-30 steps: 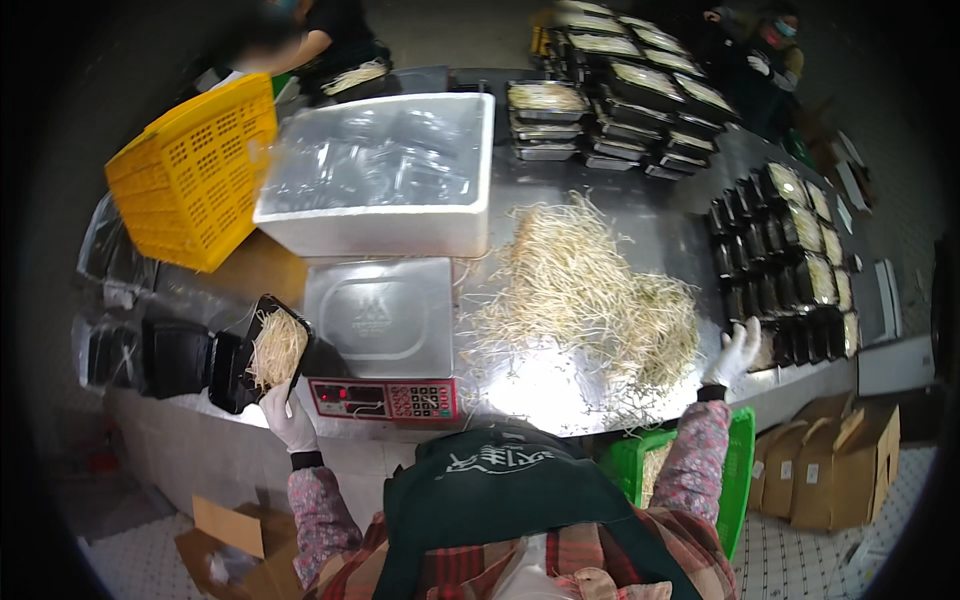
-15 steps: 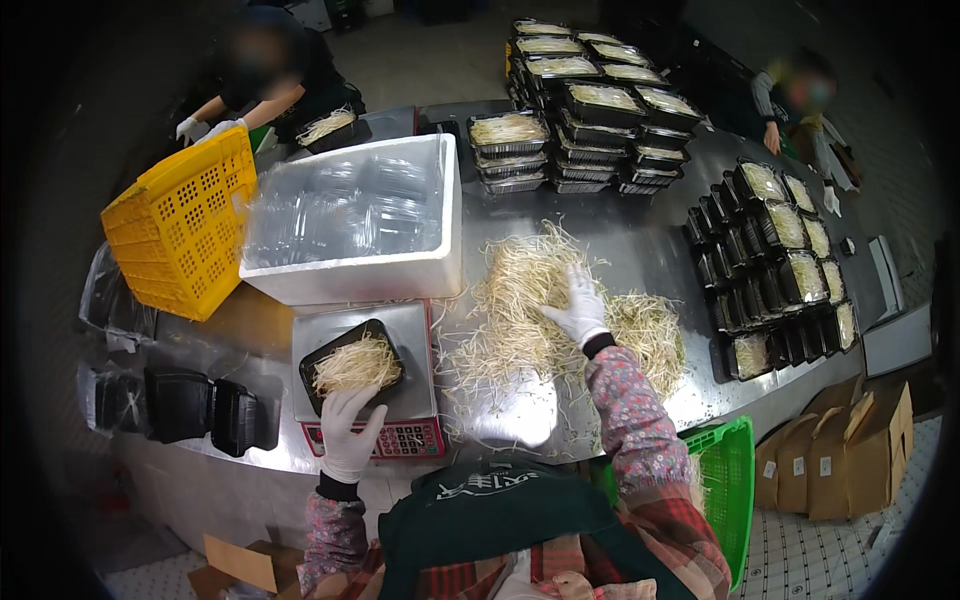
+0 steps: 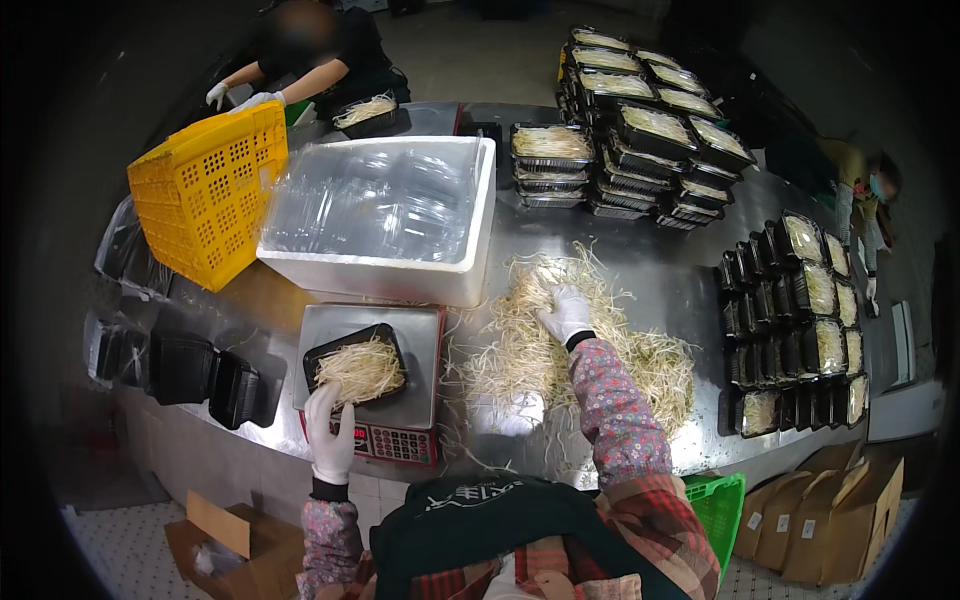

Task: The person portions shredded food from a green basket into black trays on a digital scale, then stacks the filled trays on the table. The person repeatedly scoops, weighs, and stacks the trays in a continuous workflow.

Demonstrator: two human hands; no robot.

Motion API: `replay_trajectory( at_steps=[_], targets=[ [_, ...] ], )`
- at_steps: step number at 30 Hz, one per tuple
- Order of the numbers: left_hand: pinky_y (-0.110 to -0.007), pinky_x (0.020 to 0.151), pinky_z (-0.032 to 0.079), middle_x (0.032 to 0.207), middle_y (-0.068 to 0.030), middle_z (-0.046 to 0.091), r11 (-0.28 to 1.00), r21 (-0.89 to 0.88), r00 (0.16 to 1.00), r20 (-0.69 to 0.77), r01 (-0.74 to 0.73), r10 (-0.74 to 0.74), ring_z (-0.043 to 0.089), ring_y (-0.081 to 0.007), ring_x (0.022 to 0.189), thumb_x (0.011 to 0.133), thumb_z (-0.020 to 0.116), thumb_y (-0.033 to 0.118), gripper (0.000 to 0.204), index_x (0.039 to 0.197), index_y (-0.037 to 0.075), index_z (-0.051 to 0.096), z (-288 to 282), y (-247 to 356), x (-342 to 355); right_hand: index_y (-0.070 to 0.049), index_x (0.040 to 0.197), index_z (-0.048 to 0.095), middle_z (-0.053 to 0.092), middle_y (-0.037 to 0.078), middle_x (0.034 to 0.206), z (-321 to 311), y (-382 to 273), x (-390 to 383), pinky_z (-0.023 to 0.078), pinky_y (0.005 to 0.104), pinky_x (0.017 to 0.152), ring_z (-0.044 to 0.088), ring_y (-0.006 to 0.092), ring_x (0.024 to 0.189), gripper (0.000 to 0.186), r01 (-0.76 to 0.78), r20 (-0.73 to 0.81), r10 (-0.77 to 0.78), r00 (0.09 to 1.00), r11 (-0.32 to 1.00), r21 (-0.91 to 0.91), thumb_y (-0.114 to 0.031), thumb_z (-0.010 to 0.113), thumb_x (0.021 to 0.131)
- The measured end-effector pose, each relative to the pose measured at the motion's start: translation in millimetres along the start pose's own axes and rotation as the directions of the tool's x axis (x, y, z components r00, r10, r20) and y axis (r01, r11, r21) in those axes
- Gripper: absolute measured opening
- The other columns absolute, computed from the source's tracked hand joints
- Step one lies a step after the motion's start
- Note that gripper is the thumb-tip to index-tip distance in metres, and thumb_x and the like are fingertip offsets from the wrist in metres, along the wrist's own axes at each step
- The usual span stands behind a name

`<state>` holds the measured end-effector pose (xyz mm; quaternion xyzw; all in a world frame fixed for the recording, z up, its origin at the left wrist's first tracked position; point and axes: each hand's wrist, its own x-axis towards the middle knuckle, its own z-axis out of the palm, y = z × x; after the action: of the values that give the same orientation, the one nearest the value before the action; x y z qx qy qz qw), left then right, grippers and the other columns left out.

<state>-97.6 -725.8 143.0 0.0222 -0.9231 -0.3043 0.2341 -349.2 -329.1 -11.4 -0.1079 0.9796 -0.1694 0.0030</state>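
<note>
White gloves cover both my hands. My left hand [image 3: 330, 432] is at the front edge of a black plastic tray [image 3: 398, 368], fingers and thumb apart. A heap of pale bean sprouts [image 3: 360, 368] fills that tray, which rests on the steel plate of a red weighing scale [image 3: 425, 420]. To the right, a large loose pile of bean sprouts [image 3: 510, 340] is spread over the metal table. My right hand [image 3: 568, 314] presses into the upper part of this pile, its fingers curled down around some sprouts; the fingertips are partly hidden.
A white foam box [image 3: 380, 275] of clear plastic lids stands behind the scale, beside a tilted yellow crate [image 3: 205, 190]. Empty black trays [image 3: 183, 367] lie left. Filled trays [image 3: 655, 122] are stacked at the back and right [image 3: 822, 290]. A green crate [image 3: 718, 510] stands below. Co-workers are across the table.
My right hand has gone from spread fingers over the sprouts to curled fingers in them. My left hand has drawn slightly back from the tray's sprouts. The whole view has shifted.
</note>
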Motion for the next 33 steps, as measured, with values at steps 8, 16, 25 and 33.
replay_trajectory(
  at_steps=[8,16,25,33],
  targets=[
    [-0.055,0.114,0.025,0.148,-0.0140,0.044,0.935,0.288,0.931,0.352,-0.207,0.098,0.034,-0.0391,0.140,0.091,0.063,0.031,0.056,0.142,0.012,0.049,31,-30,39,-0.015,0.142,0.047,0.053,0.015,0.139,-14,-28,-1,0.031,0.0446,0.113,0.046,0.0317,0.132,0.082,-0.068,0.065,0.072,0.995,0.996,-0.057,-0.048,0.078,0.073],
    [-0.057,0.112,0.027,0.145,-0.0125,0.047,0.941,0.261,0.914,0.392,-0.217,0.102,0.038,-0.0380,0.138,0.095,0.056,0.033,0.044,0.136,0.016,0.055,34,-31,23,-0.002,0.119,0.062,0.070,0.003,0.107,-47,-2,-22,0.051,0.0269,0.087,0.064,0.0111,0.097,0.042,0.052,-0.207,0.182,0.961,0.618,0.785,-0.005,0.078,0.080],
    [-0.057,0.114,0.023,0.147,-0.0144,0.045,0.963,0.182,0.937,0.322,-0.200,0.133,0.037,-0.0370,0.138,0.094,0.056,0.029,0.050,0.142,0.016,0.049,48,-20,17,0.002,0.116,0.063,0.069,0.004,0.107,-105,-7,-47,0.050,0.0244,0.084,0.063,0.0092,0.094,0.037,0.092,-0.141,0.094,0.986,0.403,0.910,-0.004,0.077,0.082],
    [-0.034,0.116,0.028,0.151,-0.0198,0.038,0.578,-0.780,0.938,0.030,0.238,-0.344,0.036,-0.0241,0.141,0.108,0.036,0.029,0.056,0.150,-0.006,0.024,27,-86,15,-0.004,0.118,0.064,0.072,0.007,0.101,-143,-166,-56,0.054,0.0285,0.080,0.068,0.0139,0.087,0.039,0.198,-0.001,-0.294,0.956,0.642,0.741,-0.017,0.077,0.083]
  ],
)
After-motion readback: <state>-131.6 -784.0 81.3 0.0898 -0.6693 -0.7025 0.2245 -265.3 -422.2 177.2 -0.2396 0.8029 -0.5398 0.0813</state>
